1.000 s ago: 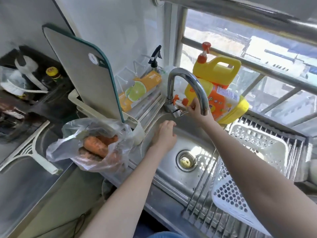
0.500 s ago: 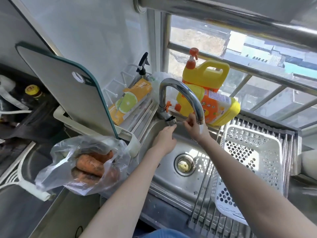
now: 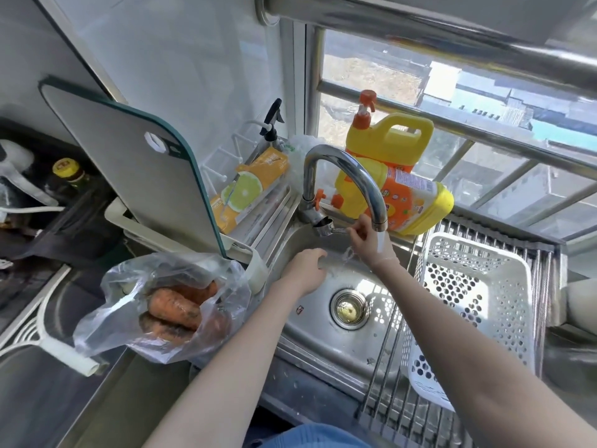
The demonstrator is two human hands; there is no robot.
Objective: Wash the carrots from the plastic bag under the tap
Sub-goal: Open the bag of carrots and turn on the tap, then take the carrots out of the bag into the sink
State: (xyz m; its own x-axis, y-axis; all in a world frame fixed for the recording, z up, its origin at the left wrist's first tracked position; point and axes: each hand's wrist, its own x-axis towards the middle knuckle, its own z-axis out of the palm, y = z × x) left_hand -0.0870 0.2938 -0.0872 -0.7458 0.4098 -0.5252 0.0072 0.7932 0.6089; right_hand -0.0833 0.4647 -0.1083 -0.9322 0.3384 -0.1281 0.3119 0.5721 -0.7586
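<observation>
Steel sink (image 3: 310, 337), round basin, water running. Perforated white plastic basket (image 3: 478, 295) at 3 o'clock on wire rack. Crinkled clear plastic bag (image 3: 135, 305) at 9 o'clock on counter, holding dirty carrots (image 3: 174, 308). Curved chrome tap (image 3: 352, 176) at 12. Right hand (image 3: 368, 237) pinching tap lever. Left hand (image 3: 307, 266) empty, fingers loosely curled, under stream.

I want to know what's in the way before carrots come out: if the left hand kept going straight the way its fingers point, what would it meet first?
The left hand points up and to the right over the sink, so it would probably meet the falling water first, then the right hand at the tap lever. Depth is unclear.
</observation>
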